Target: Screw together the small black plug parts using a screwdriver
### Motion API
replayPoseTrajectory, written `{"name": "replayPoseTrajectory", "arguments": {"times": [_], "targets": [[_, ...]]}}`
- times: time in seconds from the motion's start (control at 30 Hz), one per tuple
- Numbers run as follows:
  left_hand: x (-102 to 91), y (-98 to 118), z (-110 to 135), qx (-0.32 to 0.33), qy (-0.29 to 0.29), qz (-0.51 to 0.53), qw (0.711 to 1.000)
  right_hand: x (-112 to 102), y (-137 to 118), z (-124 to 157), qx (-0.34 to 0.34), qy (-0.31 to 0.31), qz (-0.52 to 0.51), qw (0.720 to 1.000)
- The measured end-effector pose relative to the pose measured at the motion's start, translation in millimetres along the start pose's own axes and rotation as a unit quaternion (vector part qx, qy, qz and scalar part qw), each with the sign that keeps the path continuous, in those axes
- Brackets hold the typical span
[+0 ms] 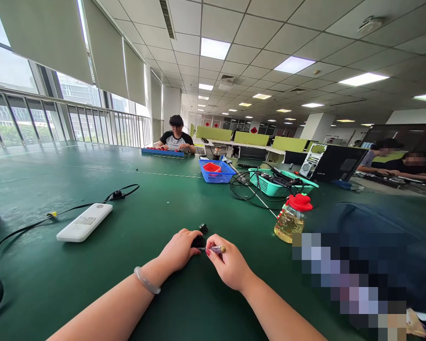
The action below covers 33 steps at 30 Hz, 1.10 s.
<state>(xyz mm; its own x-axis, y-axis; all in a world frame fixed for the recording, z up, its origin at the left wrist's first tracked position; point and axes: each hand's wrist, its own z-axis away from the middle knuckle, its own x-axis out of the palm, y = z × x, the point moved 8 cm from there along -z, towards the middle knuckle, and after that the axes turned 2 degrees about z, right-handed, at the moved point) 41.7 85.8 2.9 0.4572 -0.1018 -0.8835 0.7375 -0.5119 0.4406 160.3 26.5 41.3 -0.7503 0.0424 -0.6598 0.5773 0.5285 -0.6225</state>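
In the middle of the near table, my left hand (179, 248) has its fingers and thumb closed around a small black object (198, 242), pressing it to the surface. My right hand (231, 263) pinches a slim tool that looks like a small screwdriver (218, 249), with a gold-coloured end. Its thin shaft points left, to the black object; whether the tip touches is too small to tell. Just beyond my fingertips lies a small black piece with prongs (203, 228). My left wrist wears a pale bangle (146, 281).
A white power bank (85, 222) and a black strap (24, 231) lie to the left. On the right stand a red-lidded bottle (290, 220) and a dark bag (372, 246). Farther back are a blue basket (217, 176), a teal basket (273, 188) with cables, and a seated person (176, 138).
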Motion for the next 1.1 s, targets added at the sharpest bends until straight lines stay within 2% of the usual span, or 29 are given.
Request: {"name": "replayPoseTrajectory", "arguments": {"times": [0.1, 0.2, 0.33, 0.5, 0.77, 1.1], "targets": [[-0.9, 1, 0, 0.001, 0.002, -0.002, 1.0, -1, -1, 1, -0.012, 0.003, -0.002, 1.0], [-0.1, 2, 1, 0.006, 0.003, -0.005, 1.0, -7, -1, 3, -0.029, 0.035, -0.022, 0.999], [0.8, 2, 2, 0.002, 0.005, -0.009, 1.0, -15, 13, 3, 0.006, 0.073, -0.036, 0.997], [-0.4, 2, 2, -0.003, 0.004, -0.007, 1.0, -10, 30, 0, 0.047, 0.064, -0.054, 0.995], [-2.3, 2, 3, -0.008, 0.016, -0.002, 1.0, -6, 40, -1, 0.068, 0.061, -0.126, 0.988], [-14.0, 7, 6, 0.018, 0.088, 0.024, 0.996, -6, 30, -1, 0.039, 0.041, -0.115, 0.992]]}}
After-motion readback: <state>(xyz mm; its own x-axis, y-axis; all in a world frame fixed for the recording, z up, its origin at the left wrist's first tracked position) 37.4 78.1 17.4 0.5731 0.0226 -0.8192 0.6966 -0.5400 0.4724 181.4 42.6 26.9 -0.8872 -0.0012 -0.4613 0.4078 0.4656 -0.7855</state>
